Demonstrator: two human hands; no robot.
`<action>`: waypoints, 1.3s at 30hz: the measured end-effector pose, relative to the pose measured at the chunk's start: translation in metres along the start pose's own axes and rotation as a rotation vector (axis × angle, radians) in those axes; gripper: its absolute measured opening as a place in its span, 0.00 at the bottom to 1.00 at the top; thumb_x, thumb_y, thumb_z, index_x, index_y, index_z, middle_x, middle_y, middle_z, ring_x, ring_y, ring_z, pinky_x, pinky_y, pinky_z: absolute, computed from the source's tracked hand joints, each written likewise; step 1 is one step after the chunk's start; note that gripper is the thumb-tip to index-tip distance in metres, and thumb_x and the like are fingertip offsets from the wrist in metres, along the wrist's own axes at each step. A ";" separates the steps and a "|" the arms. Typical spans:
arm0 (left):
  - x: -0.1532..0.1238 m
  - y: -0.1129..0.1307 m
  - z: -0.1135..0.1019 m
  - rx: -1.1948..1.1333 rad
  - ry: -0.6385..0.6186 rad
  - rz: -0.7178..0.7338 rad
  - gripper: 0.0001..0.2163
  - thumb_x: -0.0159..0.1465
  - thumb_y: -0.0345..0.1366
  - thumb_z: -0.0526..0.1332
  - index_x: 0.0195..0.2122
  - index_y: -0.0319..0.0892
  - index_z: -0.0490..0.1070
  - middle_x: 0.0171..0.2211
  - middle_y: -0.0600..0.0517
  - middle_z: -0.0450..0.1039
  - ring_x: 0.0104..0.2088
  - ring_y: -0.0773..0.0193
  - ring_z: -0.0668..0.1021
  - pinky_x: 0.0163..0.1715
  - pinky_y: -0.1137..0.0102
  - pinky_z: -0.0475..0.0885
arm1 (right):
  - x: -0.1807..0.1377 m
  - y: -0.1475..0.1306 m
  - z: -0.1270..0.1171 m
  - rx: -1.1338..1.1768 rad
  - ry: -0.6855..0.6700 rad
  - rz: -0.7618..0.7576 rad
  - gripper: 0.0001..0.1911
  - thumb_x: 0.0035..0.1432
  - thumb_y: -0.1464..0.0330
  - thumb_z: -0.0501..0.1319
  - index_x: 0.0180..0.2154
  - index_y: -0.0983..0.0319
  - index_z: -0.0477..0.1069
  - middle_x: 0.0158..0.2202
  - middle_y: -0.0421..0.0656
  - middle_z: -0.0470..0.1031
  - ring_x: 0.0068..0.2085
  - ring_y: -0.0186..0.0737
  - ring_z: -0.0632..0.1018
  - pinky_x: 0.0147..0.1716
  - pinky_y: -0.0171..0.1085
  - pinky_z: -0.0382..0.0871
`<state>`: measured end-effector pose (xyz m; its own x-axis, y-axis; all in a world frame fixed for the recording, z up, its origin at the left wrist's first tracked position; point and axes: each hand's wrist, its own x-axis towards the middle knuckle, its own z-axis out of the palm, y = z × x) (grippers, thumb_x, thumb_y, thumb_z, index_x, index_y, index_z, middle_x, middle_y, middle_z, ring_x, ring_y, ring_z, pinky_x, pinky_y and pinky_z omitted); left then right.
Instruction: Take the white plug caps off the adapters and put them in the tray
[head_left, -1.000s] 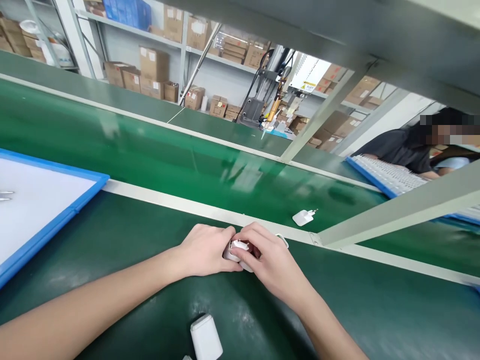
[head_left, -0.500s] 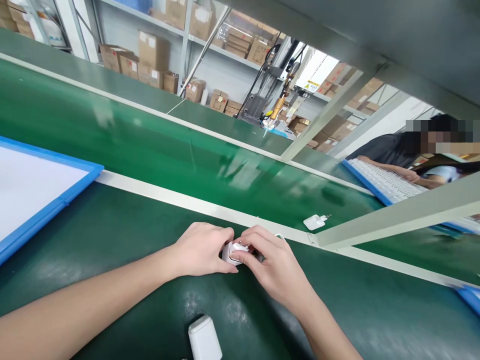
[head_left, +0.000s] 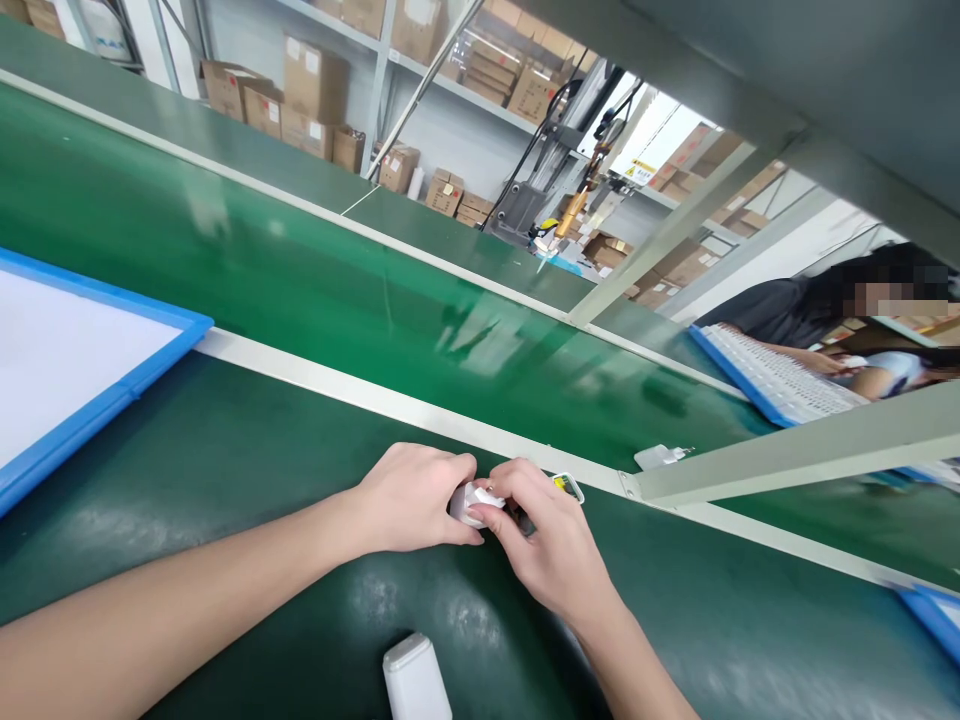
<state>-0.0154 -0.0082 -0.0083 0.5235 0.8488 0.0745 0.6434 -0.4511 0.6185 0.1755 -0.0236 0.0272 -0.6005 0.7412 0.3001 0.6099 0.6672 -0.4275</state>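
Observation:
Between both hands, over the dark green bench (head_left: pixel 300 600), is a small white plug charger (head_left: pixel 466 503). My left hand (head_left: pixel 416 497) is closed around its left side. The thumb and fingers of my right hand (head_left: pixel 544 530) pinch its right end, where a white raised part shows. A dark bit beneath the right fingers cannot be made out. Just behind the right hand is a small white-rimmed frame (head_left: pixel 574 488) with something yellow inside; whether the hand touches it is unclear. A white housing (head_left: pixel 417 680) lies near the front edge of the view.
A white charger with pins (head_left: pixel 660 457) lies on the green conveyor belt (head_left: pixel 337 290), beyond the pale rail. A blue-rimmed white tray (head_left: pixel 82 350) stands at left. A slanted metal post (head_left: pixel 810 440) crosses at right. Farther off, a person (head_left: pixel 780 310) works beside a filled tray (head_left: pixel 772 370).
The pinned charger on the belt has moved right, towards the post. More of the white-rimmed frame behind my right hand shows. Both hands keep their hold, and the view has shifted slightly.

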 end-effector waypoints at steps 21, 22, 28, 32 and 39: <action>-0.003 0.001 -0.009 -0.044 -0.051 0.075 0.17 0.56 0.50 0.67 0.28 0.45 0.63 0.26 0.57 0.74 0.28 0.59 0.78 0.24 0.69 0.54 | -0.003 -0.001 -0.018 0.162 0.089 0.168 0.07 0.67 0.65 0.62 0.35 0.59 0.70 0.30 0.40 0.76 0.26 0.35 0.73 0.25 0.34 0.66; -0.003 0.001 -0.009 -0.039 -0.055 0.079 0.17 0.55 0.50 0.67 0.28 0.45 0.63 0.26 0.56 0.75 0.28 0.59 0.78 0.24 0.69 0.54 | -0.003 -0.002 -0.024 0.218 0.123 0.214 0.07 0.67 0.63 0.62 0.36 0.59 0.71 0.31 0.40 0.76 0.25 0.35 0.73 0.24 0.34 0.66; 0.000 -0.003 -0.005 -0.023 -0.045 0.110 0.16 0.56 0.49 0.67 0.29 0.45 0.64 0.27 0.56 0.76 0.29 0.58 0.79 0.24 0.68 0.54 | 0.002 -0.007 -0.041 0.518 -0.151 0.371 0.09 0.65 0.60 0.66 0.43 0.57 0.75 0.38 0.43 0.77 0.32 0.38 0.77 0.28 0.35 0.73; 0.000 -0.005 -0.002 0.001 -0.034 0.121 0.15 0.56 0.49 0.66 0.30 0.45 0.65 0.27 0.56 0.77 0.29 0.58 0.80 0.24 0.68 0.57 | 0.003 -0.013 -0.034 0.391 -0.266 0.350 0.06 0.69 0.63 0.60 0.40 0.57 0.72 0.36 0.41 0.75 0.34 0.38 0.75 0.33 0.36 0.72; 0.000 -0.005 -0.002 -0.003 -0.011 0.139 0.14 0.57 0.47 0.65 0.28 0.45 0.63 0.26 0.57 0.75 0.28 0.59 0.79 0.24 0.67 0.57 | 0.004 -0.024 -0.034 0.003 -0.237 0.076 0.07 0.71 0.71 0.56 0.46 0.56 0.71 0.40 0.43 0.77 0.37 0.40 0.76 0.35 0.39 0.71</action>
<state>-0.0196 -0.0053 -0.0095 0.6136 0.7750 0.1511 0.5627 -0.5635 0.6048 0.1758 -0.0340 0.0680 -0.6577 0.7509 0.0593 0.6566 0.6101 -0.4434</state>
